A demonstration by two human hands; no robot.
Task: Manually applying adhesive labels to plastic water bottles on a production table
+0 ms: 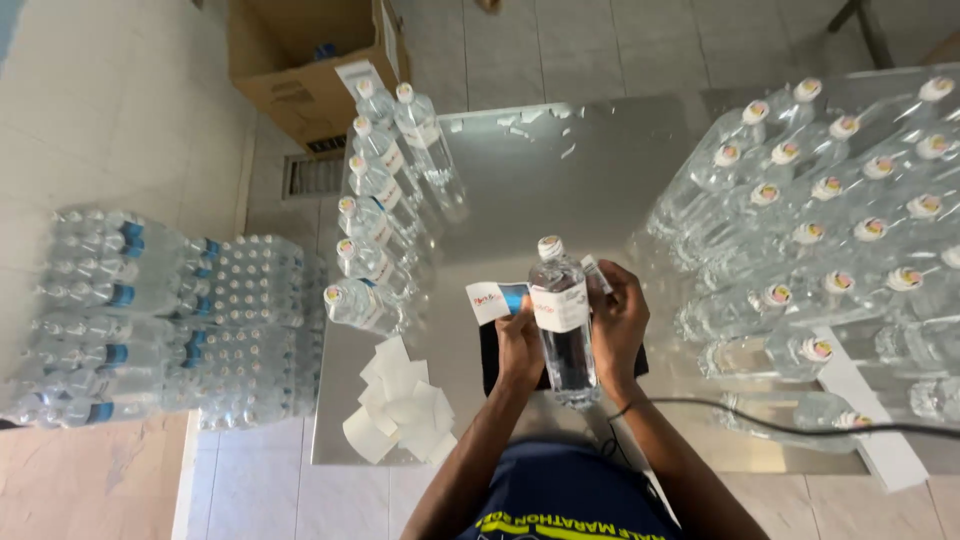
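A clear plastic water bottle [564,340] with a white cap stands upright between my two hands over a steel table [560,170]. My left hand [518,345] grips its left side and also pinches a white and blue paper label [496,299] that sticks out to the left. On the bottle's right side my right hand [618,320] presses a white label [560,306] around the bottle's body, with a loose label end by its fingers.
Several labelled bottles [378,215] stand in a row on the table's left. Many unlabelled bottles [830,230] crowd the right side. Peeled white backing papers [398,408] lie at the front left edge. Shrink-wrapped bottle packs [170,320] and a cardboard box [310,60] sit on the floor.
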